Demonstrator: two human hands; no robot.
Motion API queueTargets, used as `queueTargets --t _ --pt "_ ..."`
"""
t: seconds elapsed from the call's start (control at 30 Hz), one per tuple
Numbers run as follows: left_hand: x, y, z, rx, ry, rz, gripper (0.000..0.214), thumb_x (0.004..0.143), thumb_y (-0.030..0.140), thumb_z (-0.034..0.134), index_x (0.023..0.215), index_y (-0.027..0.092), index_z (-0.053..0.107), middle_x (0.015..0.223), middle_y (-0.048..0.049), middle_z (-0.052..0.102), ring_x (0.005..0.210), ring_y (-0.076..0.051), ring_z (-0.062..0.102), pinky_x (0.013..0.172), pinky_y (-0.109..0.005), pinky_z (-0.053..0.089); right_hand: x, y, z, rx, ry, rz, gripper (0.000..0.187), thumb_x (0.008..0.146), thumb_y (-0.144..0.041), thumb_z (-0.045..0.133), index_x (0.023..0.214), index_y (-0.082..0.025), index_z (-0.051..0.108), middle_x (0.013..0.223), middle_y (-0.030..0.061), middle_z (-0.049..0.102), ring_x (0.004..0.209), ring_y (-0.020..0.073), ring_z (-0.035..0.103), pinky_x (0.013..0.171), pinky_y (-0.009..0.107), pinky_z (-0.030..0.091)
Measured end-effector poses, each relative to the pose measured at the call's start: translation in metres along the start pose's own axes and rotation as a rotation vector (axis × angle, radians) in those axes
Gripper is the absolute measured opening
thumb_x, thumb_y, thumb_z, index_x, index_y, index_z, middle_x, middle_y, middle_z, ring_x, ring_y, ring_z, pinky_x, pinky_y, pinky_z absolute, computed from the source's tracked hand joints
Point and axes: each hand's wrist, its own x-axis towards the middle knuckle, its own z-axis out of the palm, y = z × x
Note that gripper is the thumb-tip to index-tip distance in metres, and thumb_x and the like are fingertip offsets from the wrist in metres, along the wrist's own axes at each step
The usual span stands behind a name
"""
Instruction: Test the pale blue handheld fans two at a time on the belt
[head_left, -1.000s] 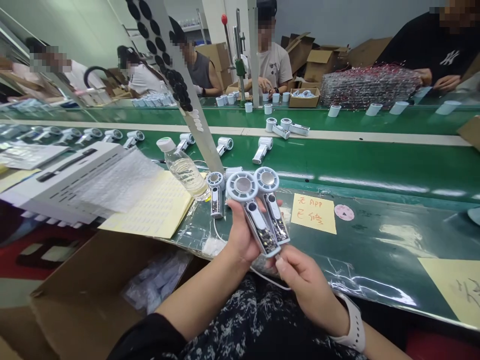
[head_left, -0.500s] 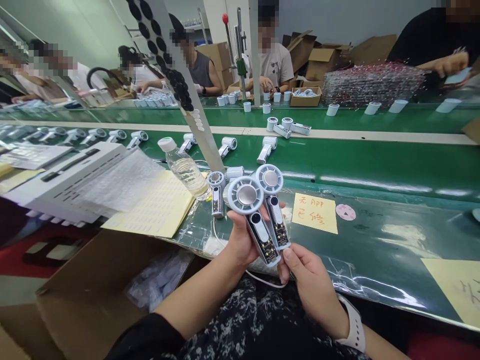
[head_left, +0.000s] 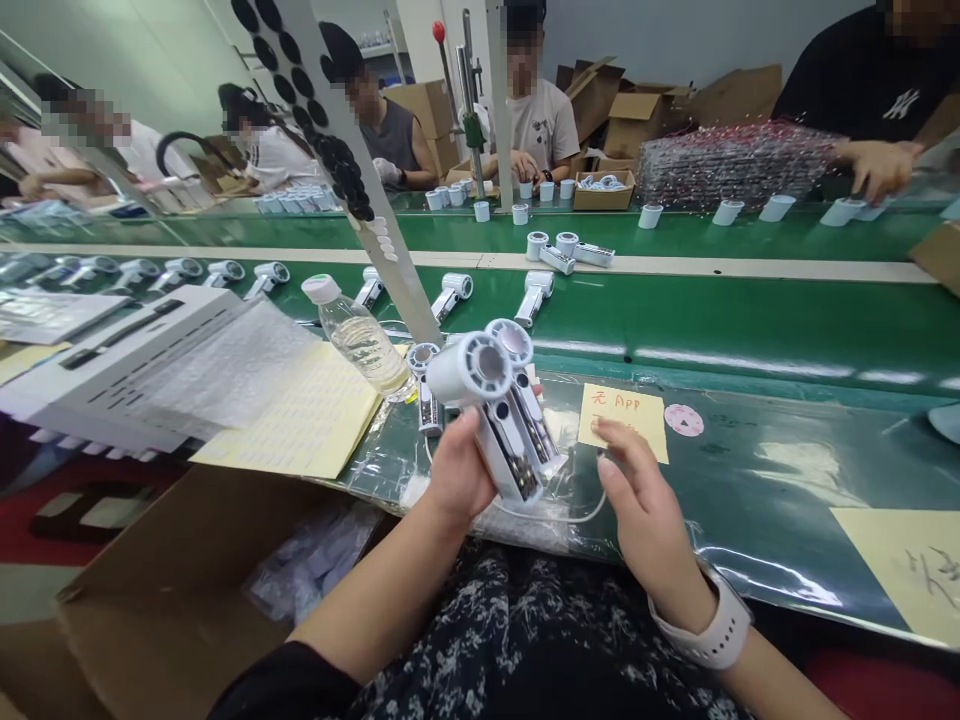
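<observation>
Two white handheld fans with round ringed heads are gripped together in my left hand. The nearer fan shows an exposed circuit board in its handle. Behind it, the other fan is partly covered. My right hand is apart from them, to the right, with thumb and fingers pinched at the end of a white cable. That cable loops below the fans. A further fan stands on the bench just left of the held ones.
A water bottle leans by the post. Yellow papers lie left, and a yellow note lies beyond my right hand. More fans rest on the green conveyor. Co-workers sit opposite. An open carton is below left.
My right hand has moved right, away from the fans' lower ends, carrying the cable end. The fans in my left hand have tilted and shifted slightly left.
</observation>
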Motion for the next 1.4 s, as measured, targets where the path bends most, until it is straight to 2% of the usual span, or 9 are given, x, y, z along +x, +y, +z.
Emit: queueTargets --t 0.1,0.2,0.33,0.4,0.5,0.6,0.83,1.07,1.4 --pt "-0.010 -0.003 -0.002 0.171 -0.167 -0.074 0.055 0.060 0.049 0.088 0.103 0.018 0.073 0.096 -0.0090 0.076 0.092 -0.029 0.070 0.082 -0.038 0.053 0.010 0.000 -0.001 0.174 -0.150 0.035 0.059 0.094 -0.051 0.059 0.146 -0.029 0.042 0.155 0.0107 0.043 0.143 0.0303 0.038 0.117 0.051 0.031" --pt "-0.007 -0.010 -0.007 0.302 -0.250 -0.115 0.052 0.057 0.045 0.092 0.096 0.016 0.075 0.091 -0.0080 0.075 0.088 -0.026 0.068 0.082 -0.035 0.051 0.018 -0.002 -0.005 0.377 -0.283 0.047 0.057 0.088 -0.051 0.068 0.136 -0.026 0.052 0.137 0.0120 0.060 0.128 0.0302 0.055 0.105 0.046 0.046" --pt "0.011 -0.019 -0.014 0.254 -0.035 -0.092 0.045 0.073 0.057 0.078 0.094 0.017 0.072 0.090 -0.0059 0.072 0.085 -0.018 0.066 0.083 -0.030 0.052 0.025 -0.002 -0.022 0.367 -0.122 0.090 0.058 0.075 -0.040 0.083 0.124 -0.025 0.057 0.118 0.0084 0.065 0.107 0.0258 0.062 0.093 0.040 0.052" --pt "0.016 -0.021 -0.013 0.166 0.006 -0.153 0.047 0.074 0.060 0.075 0.095 0.019 0.068 0.092 -0.0049 0.070 0.084 -0.017 0.065 0.082 -0.031 0.054 0.026 -0.002 -0.030 0.340 -0.069 0.147 0.052 0.077 -0.039 0.081 0.121 -0.024 0.058 0.105 0.0058 0.065 0.090 0.0216 0.062 0.082 0.038 0.054" --pt "0.014 -0.019 -0.006 0.082 -0.100 -0.232 0.045 0.068 0.038 0.087 0.102 0.022 0.062 0.091 -0.0004 0.065 0.079 -0.015 0.063 0.073 -0.029 0.055 0.023 -0.004 -0.038 0.426 -0.054 0.195 0.037 0.082 -0.041 0.073 0.112 -0.023 0.060 0.094 0.0038 0.063 0.075 0.0175 0.059 0.072 0.035 0.054" --pt "0.007 -0.017 0.004 0.079 -0.231 -0.237 0.051 0.067 0.020 0.086 0.110 0.022 0.057 0.090 0.0014 0.061 0.074 -0.012 0.061 0.065 -0.026 0.053 0.019 -0.008 -0.041 0.491 -0.098 0.172 0.035 0.081 -0.041 0.074 0.108 -0.023 0.061 0.098 0.0052 0.064 0.076 0.0173 0.059 0.071 0.034 0.054" --pt "-0.002 -0.011 0.012 0.121 -0.318 -0.205 0.041 0.076 0.026 0.079 0.109 0.022 0.054 0.090 0.0009 0.058 0.069 -0.012 0.061 0.061 -0.026 0.050 0.017 -0.011 -0.037 0.509 -0.149 0.194 0.037 0.080 -0.040 0.076 0.109 -0.024 0.060 0.100 0.0046 0.065 0.079 0.0172 0.061 0.071 0.032 0.054" --pt "-0.006 -0.011 0.008 0.052 -0.338 -0.257 0.050 0.071 0.039 0.082 0.111 0.021 0.056 0.095 -0.0022 0.056 0.077 -0.016 0.060 0.066 -0.029 0.052 0.016 -0.011 -0.032 0.632 -0.146 0.325 0.035 0.077 -0.042 0.078 0.103 -0.022 0.064 0.098 0.0056 0.066 0.072 0.0154 0.058 0.070 0.032 0.054" --pt "-0.004 -0.014 0.009 0.087 -0.331 -0.229 0.046 0.076 0.025 0.079 0.113 0.021 0.053 0.090 0.0006 0.058 0.072 -0.013 0.061 0.064 -0.029 0.053 0.014 -0.011 -0.034 0.632 -0.186 0.299 0.034 0.076 -0.038 0.079 0.102 -0.021 0.065 0.093 0.0039 0.066 0.073 0.0155 0.058 0.068 0.030 0.053"
